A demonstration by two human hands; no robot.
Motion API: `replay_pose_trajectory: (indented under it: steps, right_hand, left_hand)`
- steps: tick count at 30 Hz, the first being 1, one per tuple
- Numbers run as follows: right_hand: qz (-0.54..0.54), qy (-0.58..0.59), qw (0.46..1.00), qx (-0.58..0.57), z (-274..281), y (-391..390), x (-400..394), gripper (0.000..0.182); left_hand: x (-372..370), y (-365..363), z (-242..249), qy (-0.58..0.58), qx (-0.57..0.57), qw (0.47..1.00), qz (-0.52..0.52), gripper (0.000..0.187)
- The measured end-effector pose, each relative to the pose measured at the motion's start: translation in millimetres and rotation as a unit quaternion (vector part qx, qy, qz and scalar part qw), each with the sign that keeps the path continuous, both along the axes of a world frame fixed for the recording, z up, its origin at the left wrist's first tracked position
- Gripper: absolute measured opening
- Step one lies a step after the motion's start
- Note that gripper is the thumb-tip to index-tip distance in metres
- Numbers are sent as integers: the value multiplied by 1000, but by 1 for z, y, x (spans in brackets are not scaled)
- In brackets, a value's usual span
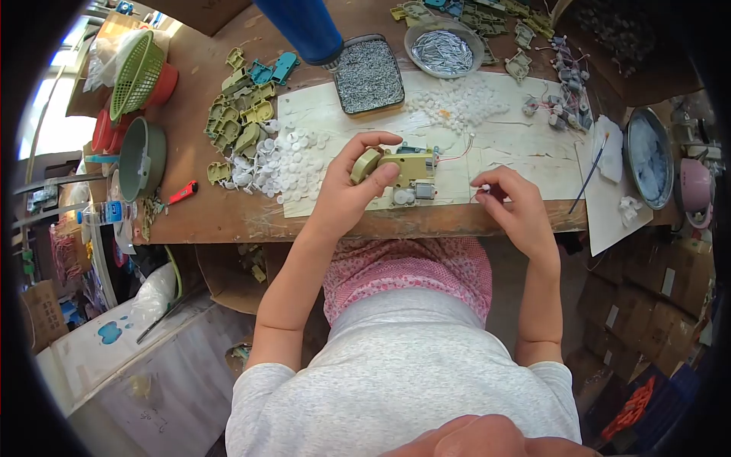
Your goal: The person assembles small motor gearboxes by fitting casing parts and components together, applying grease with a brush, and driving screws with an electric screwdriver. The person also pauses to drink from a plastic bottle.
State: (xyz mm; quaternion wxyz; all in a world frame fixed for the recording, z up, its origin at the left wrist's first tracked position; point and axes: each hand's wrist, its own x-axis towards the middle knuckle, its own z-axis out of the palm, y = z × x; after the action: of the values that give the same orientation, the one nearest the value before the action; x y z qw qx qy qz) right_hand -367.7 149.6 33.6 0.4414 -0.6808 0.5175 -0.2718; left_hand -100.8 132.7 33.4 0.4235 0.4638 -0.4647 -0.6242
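Note:
My left hand (354, 177) grips an olive-green plastic housing (413, 164) at its rounded end, thumb on top and fingers around the far side. A small grey motor (424, 190) sits at the near edge of the housing, and a thin wire with a white connector (470, 138) runs off its right side. To the right, just above the table edge, my right hand (518, 199) pinches a tiny white piece (486, 187) between thumb and fingertips; its exact kind is too small to make out. White plastic gears (301, 164) lie heaped left of the housing.
Behind stand a box of small metal screws (369, 76), a bowl of metal pins (442, 52) and a blue cylinder (301, 27). Olive and teal housings (247, 114) lie left, near a red cutter (183, 192). Wired motors (563, 91), a brush (590, 171) and a metal bowl (649, 156) are right.

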Motion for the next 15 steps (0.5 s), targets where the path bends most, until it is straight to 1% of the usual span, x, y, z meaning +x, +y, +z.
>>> replay_pose_trajectory:
  steps: [1, 2, 3, 4, 5, 6, 8, 10, 11, 13, 14, 15]
  right_hand:
    - [-1, -2, 1000, 0, -4, 1, 3, 17]
    - [-34, -133, 989, 55, -13, 2, 7, 16]
    - [-64, -261, 957, 110, -19, 3, 11, 16]
    - [-65, -262, 957, 109, -22, 4, 15, 16]
    - [-66, -283, 947, 135, -23, 4, 20, 15]
    - [-67, -303, 937, 161, -25, 4, 25, 15]
    - [-83, -287, 944, 139, -33, 6, 36, 12]
    - [-86, -214, 973, 28, -35, 8, 42, 6]
    - [-86, -213, 973, 28, -33, 8, 45, 6]
    - [-89, -141, 985, -40, -25, 8, 52, 5]
    - [-90, -138, 986, -40, -21, 8, 54, 5]
    - [-84, -87, 990, -75, -17, 7, 56, 8]
  left_hand:
    - [-1, 0, -2, 6, 7, 1000, -4, 31]
    - [-1, 0, -3, 13, 14, 1000, -7, 30]
    - [-3, 1, -5, 12, 14, 1000, -8, 30]
    - [-4, 2, -7, 38, 20, 999, 1, 29]
    - [-6, 2, -8, 63, 26, 998, 11, 28]
    - [-6, 2, -9, 63, 25, 998, 11, 28]
    - [-6, 3, -10, 93, 35, 995, 14, 26]
    - [-6, 4, -10, 88, 32, 996, 6, 26]
    - [-6, 4, -10, 82, 31, 996, -4, 26]
    - [-6, 6, -13, 91, 37, 995, -10, 26]
    - [-6, 7, -14, 98, 44, 994, -15, 27]
    - [-5, 8, -13, 100, 44, 994, -16, 27]
